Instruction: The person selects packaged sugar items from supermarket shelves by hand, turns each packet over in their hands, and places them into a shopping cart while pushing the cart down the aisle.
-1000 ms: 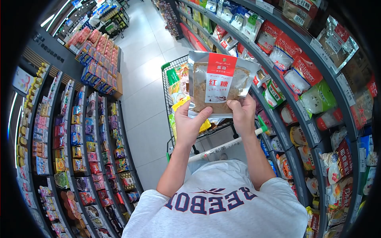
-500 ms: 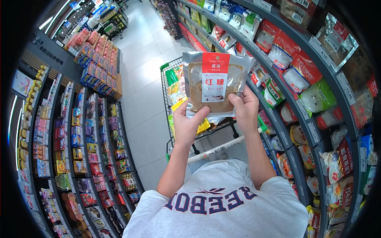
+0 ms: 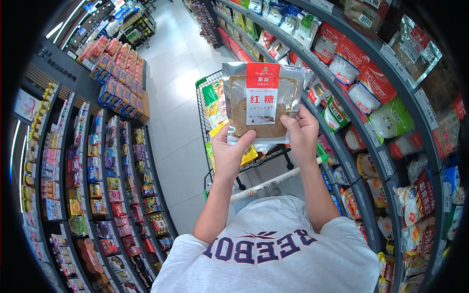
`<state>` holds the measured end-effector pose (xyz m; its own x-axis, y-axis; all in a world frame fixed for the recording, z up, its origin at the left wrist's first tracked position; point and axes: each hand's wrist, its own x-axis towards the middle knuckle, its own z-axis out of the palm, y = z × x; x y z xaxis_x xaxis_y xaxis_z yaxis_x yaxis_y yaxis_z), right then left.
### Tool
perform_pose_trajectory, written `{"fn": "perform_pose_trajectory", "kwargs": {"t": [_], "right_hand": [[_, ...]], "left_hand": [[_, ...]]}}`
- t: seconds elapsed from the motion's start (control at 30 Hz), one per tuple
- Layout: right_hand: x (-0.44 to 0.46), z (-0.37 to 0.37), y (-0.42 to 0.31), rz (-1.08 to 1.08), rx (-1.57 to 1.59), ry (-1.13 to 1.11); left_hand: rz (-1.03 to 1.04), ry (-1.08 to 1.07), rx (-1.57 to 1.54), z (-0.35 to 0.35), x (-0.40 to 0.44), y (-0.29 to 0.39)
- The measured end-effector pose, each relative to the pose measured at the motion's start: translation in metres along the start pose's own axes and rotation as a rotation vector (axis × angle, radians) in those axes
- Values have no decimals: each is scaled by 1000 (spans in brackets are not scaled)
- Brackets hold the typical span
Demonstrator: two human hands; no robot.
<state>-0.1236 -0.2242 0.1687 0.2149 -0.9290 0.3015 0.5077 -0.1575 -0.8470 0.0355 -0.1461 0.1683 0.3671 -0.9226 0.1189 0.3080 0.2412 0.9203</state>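
Observation:
A clear and silver bag of brown sugar (image 3: 288,95) with a red and white label is held upright, its front toward me, above the shopping cart. My left hand (image 3: 229,152) grips its lower left corner, thumb on the front. On the lower right edge, my right hand (image 3: 302,134) pinches the bag with its thumb on the front too. The fingers behind the bag are partly hidden. Below and behind it, the cart (image 3: 201,105) holds several colourful packages, partly covered by the bag and my hands.
The cart's handle (image 3: 264,184) crosses in front of my body. Shelves of bagged goods (image 3: 364,97) curve along the right, with price tags on their edges. Snack shelves (image 3: 95,166) line the left. Stacked boxes (image 3: 117,88) stand beyond them, beside the tiled aisle (image 3: 171,83).
The bag has shifted slightly left and turned to face me more squarely. Both hands keep hold of it.

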Motion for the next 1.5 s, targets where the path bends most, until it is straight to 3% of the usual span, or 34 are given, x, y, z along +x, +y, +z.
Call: {"fn": "perform_pose_trajectory", "kwargs": {"t": [0.47,0.87,1.5], "right_hand": [[5,9,-4,4,73,-39],[4,2,9,45,-66,26],[7,-2,21,191,-45,-64]], "left_hand": [[9,17,12,-2,5,2],[57,-7,230,0,10,4],[-11,94,174,0,22,10]]}}
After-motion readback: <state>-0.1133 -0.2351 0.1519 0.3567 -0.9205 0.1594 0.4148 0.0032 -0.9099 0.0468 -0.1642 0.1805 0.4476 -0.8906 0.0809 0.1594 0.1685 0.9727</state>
